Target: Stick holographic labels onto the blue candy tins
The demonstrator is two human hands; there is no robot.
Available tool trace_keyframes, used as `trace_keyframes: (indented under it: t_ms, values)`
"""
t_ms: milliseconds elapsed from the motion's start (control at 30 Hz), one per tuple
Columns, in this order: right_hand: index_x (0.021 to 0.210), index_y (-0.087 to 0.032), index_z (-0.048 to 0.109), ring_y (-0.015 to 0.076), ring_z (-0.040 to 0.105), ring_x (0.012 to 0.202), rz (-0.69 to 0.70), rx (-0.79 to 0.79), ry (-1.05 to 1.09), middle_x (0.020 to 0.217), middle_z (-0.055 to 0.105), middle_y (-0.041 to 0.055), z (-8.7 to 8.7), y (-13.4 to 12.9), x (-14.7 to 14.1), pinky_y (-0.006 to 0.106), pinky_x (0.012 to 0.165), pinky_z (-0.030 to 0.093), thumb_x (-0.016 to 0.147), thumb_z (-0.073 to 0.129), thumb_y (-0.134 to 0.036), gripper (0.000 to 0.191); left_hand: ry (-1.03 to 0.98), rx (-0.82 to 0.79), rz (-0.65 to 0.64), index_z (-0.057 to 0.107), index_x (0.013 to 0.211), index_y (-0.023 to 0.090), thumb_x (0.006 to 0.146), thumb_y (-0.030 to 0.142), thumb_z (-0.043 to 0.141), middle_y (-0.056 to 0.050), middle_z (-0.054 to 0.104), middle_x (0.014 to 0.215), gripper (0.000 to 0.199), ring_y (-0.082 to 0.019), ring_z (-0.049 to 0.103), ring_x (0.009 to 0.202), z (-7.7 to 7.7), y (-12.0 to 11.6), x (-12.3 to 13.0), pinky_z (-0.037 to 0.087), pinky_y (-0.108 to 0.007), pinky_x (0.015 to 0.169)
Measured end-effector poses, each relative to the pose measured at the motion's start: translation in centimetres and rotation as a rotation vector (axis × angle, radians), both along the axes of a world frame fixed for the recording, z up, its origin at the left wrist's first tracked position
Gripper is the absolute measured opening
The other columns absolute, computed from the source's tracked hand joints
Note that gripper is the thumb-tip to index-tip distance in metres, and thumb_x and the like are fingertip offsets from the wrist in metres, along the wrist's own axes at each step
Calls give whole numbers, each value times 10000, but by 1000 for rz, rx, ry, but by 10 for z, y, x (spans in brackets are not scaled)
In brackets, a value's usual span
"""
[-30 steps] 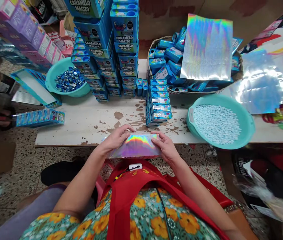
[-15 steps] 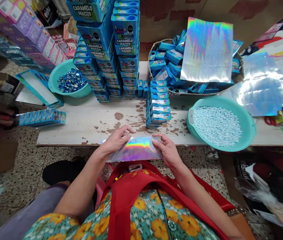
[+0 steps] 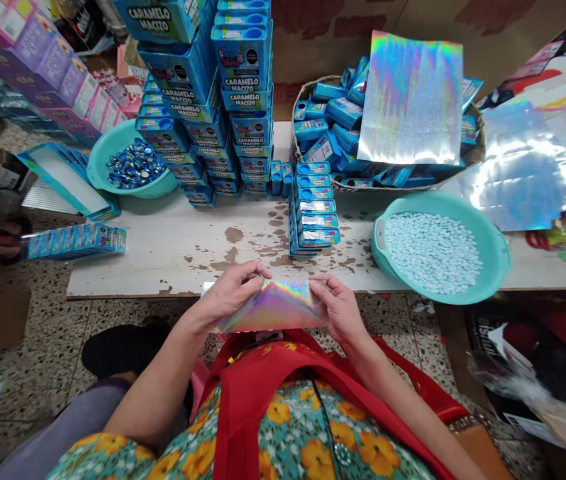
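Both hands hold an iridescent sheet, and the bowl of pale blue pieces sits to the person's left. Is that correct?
Not quite: the head view shows the bowl of pale blue pieces to the person's right. The left hand and right hand do hold the iridescent sheet.

Left hand (image 3: 235,293) and right hand (image 3: 339,307) hold opposite ends of a shiny iridescent sheet (image 3: 273,313) by the near edge of the worn white surface (image 3: 183,247). Beyond: row of small blue boxes (image 3: 319,205). Right: turquoise bowl (image 3: 497,253), pale pellets (image 3: 430,253) inside. Left: stacked blue cartons (image 3: 177,73).
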State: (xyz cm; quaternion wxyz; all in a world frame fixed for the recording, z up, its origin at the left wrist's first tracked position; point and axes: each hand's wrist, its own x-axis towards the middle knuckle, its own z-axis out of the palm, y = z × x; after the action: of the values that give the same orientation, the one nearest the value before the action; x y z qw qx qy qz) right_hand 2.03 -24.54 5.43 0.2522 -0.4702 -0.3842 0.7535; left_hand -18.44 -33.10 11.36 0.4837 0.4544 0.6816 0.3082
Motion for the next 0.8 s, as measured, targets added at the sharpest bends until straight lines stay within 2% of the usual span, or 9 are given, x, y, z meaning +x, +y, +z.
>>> trace_keyframes:
  t_ms: [100,167,233,333,400,500,567,667,800]
  values:
    - [839,-198,608,97,493,518,-16,-45,-1,614,588,-35,-2,3,-1,207,480,380,619,761,-399,335,156,25,-7,619,964,198,835,296,462,-25,644,935,226,-166,556,872,-5,3,0,425,-281,793]
    - [847,-202,605,92,483,499,-40,-44,-4,604,586,-42,-4,5,-3,207,477,372,617,762,-403,344,373,95,123,614,997,209,826,312,495,-43,631,1027,232,-201,537,986,-13,-1,-2,400,-332,899]
    - [850,-206,606,85,470,486,-53,-32,10,585,579,-49,-6,6,-7,204,479,365,622,760,-406,340,565,165,326,598,1027,209,831,332,505,-61,600,1092,250,-217,505,1068,-24,-12,-6,363,-360,966]
    - [847,-204,609,81,470,492,-15,-27,46,569,571,-52,-9,6,-14,200,489,363,636,752,-410,327,669,188,489,544,1129,208,853,356,489,-80,571,1139,317,-213,503,1096,-37,-35,-11,371,-358,967]
    - [847,-200,610,76,460,487,24,-38,60,565,561,-54,-11,5,-17,194,481,354,642,748,-412,326,728,206,446,503,1203,222,854,361,500,-87,547,1216,375,-229,464,1173,-41,-46,-9,323,-395,1012]
    - [865,-203,605,77,457,473,75,-61,55,566,562,-56,-13,1,-21,194,467,353,644,745,-420,340,790,231,233,511,1220,269,834,387,546,-67,533,1285,405,-269,363,1280,-40,-45,4,135,-497,1085]
    - [881,-211,598,89,477,478,110,-66,47,578,581,-51,-11,-2,-22,204,472,369,648,739,-426,347,733,232,87,551,1182,286,822,412,562,-52,593,1214,381,-264,421,1227,-37,-35,16,93,-506,1087]
    - [892,-227,588,102,508,507,115,-24,44,603,602,-46,-4,-7,-23,217,504,400,663,730,-413,328,586,205,32,618,1088,269,831,415,551,-36,673,1023,304,-213,536,1033,-33,-19,29,212,-427,1046]
    - [926,-242,589,107,530,562,61,89,47,662,619,-36,6,-15,-22,223,547,421,689,715,-382,302,408,122,125,673,952,245,821,386,563,-24,686,926,222,-195,550,926,-26,-16,33,347,-338,894]
